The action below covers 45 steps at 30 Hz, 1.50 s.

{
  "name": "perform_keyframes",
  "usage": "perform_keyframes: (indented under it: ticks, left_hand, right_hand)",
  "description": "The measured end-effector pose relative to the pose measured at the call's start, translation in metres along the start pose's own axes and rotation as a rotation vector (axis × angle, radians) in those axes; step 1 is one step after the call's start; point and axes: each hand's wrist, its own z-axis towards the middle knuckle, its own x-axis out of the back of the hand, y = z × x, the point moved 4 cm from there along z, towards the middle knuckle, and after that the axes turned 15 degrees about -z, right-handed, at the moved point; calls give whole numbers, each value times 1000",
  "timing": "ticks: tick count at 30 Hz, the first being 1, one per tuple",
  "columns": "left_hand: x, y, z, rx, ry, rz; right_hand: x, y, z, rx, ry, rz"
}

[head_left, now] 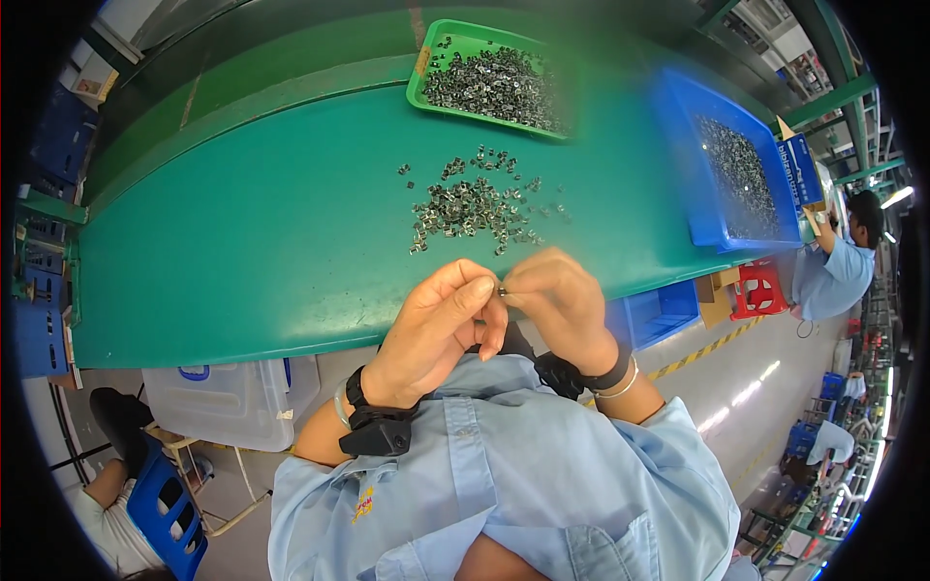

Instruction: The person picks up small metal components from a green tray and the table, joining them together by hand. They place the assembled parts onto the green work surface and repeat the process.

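My left hand (448, 318) and my right hand (564, 302) meet at the near edge of the green table (242, 242). Between their fingertips is a small dark metal part (502, 290), mostly covered by the fingers. My right thumb and forefinger pinch it. My left thumb and forefinger are pressed together at its other side, and whether they grip the same part or another is hidden. Just beyond my hands lies a loose pile of small shiny metal parts (470, 208), with several scattered around it.
At the back stands a green tray (418, 95) of similar metal parts. A blue bin (712, 237) with many small parts is at the right. Below the table are a blue crate (664, 315), a red stool (759, 292) and a clear plastic box (218, 402). Other people sit at both sides.
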Motion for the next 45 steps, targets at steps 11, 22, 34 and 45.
perform_keyframes:
  ticks: [11, 22, 34, 45]
  left_hand:
    - [-1, -1, -1, -26, 15, 49]
    - [-1, -3, 2, -29, 26, 70]
    - [5, 3, 6, -39, -6, 34]
    - [13, 4, 10, 9, -1, -20]
  right_hand:
    - [-1, 1, 1, -5, -29, 22]
    - [-1, 3, -1, -23, -16, -3]
    - [82, 84, 117, -289, 49, -337]
    - [65, 98, 56, -292, -336, -590]
